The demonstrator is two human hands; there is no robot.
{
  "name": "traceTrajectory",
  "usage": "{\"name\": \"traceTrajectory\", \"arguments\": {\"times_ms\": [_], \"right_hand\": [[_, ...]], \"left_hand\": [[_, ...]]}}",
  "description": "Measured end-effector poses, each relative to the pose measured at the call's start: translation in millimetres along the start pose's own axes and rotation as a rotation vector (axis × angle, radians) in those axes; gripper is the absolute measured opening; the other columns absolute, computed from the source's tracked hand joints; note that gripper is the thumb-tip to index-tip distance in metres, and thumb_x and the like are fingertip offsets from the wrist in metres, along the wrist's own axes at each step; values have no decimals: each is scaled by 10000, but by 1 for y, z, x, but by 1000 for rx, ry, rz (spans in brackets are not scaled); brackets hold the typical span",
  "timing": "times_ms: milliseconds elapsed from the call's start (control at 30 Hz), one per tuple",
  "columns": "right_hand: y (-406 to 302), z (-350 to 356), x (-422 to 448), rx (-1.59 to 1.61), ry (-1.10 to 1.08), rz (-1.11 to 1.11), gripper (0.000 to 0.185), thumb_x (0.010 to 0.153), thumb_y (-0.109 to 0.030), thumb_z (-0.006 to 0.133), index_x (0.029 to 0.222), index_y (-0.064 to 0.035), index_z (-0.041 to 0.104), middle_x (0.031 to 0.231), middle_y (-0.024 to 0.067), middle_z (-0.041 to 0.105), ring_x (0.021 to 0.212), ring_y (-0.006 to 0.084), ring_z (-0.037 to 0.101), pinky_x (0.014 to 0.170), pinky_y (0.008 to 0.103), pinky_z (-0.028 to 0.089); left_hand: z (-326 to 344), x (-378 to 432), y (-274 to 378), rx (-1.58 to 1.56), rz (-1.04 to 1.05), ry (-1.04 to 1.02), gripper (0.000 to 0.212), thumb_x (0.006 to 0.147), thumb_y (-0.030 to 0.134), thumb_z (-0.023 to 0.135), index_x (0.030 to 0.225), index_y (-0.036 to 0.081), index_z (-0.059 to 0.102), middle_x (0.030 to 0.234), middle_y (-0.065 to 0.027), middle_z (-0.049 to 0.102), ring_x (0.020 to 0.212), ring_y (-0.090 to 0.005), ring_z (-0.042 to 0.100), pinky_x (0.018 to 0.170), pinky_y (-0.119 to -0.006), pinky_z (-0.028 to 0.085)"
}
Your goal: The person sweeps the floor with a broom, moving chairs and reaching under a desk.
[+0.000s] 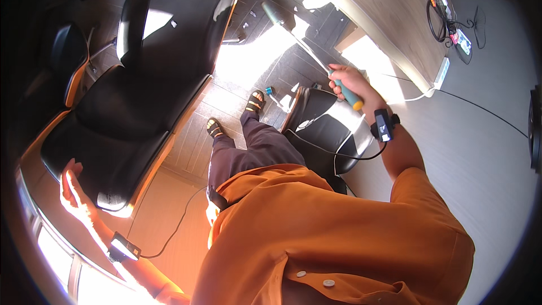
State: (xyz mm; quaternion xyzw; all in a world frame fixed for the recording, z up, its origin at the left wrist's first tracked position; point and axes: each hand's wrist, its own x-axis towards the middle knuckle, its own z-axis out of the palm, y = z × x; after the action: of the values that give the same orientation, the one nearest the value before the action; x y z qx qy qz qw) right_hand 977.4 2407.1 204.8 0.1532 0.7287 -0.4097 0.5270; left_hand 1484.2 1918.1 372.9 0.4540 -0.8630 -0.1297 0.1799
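My right hand (349, 80) grips the teal handle of a long-handled tool (311, 53). A yellow cap ends the handle, and a thin metal rod runs from it to a teal cylindrical head over the floor. What kind of tool it is, I cannot tell. Out to the left, my left hand (76, 192) holds nothing, its fingers extended in bright sunlight near a black padded chair (106, 159). White scraps (253, 13) lie scattered on the dark plank floor around the tool's head. Another scrap (174, 24) rests on a second black chair (182, 42).
A wooden table (381, 4) stands at upper right, with cables (440, 21) and small items beyond it. Close on my right is another black chair (322, 114). A teal-and-white object (271, 92) lies by my foot. Cords run from both wrist devices.
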Motion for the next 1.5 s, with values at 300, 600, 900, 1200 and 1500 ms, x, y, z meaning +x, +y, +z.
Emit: {"name": "traceTrajectory", "arguments": {"times_ms": [300,600,900,1200,1500], "right_hand": [[-81,5,131,-175,-198,150,162,997,-193,580,982,-32,577,788,63,604,563,90,571,433,242,457],[-21,6,118,-251,191,-327,380,935,-70,605,1310,-33,552,725,30,552,530,138,550,473,317,477],[37,-100,-22,-240,76,32,634,955,-88,578,1571,-95,426,770,24,588,528,96,512,468,262,438],[104,-192,-9,-7,-109,466,506,932,-37,634,1424,-80,525,800,33,603,543,82,510,440,254,411],[172,-238,77,-149,272,78,468,914,-51,606,1381,-52,581,713,30,585,498,107,514,414,289,426]], "left_hand": [[-4,1,-10,125,45,-33,463,1099,391,447,1120,60,770,957,-122,772,896,-258,747,886,-393,594],[2,5,-18,98,211,-18,530,1122,394,358,1143,41,753,981,-137,773,900,-269,751,876,-386,604],[-1,-1,-13,105,180,-80,681,1131,470,222,1166,0,712,1059,-171,758,922,-309,759,861,-395,623],[0,-1,-18,214,432,-96,548,1141,363,311,1155,3,724,1048,-164,758,909,-287,753,874,-369,610],[-7,10,-6,54,-8,-184,389,1109,292,487,1149,7,749,1010,-136,757,913,-238,741,870,-353,601]]}}
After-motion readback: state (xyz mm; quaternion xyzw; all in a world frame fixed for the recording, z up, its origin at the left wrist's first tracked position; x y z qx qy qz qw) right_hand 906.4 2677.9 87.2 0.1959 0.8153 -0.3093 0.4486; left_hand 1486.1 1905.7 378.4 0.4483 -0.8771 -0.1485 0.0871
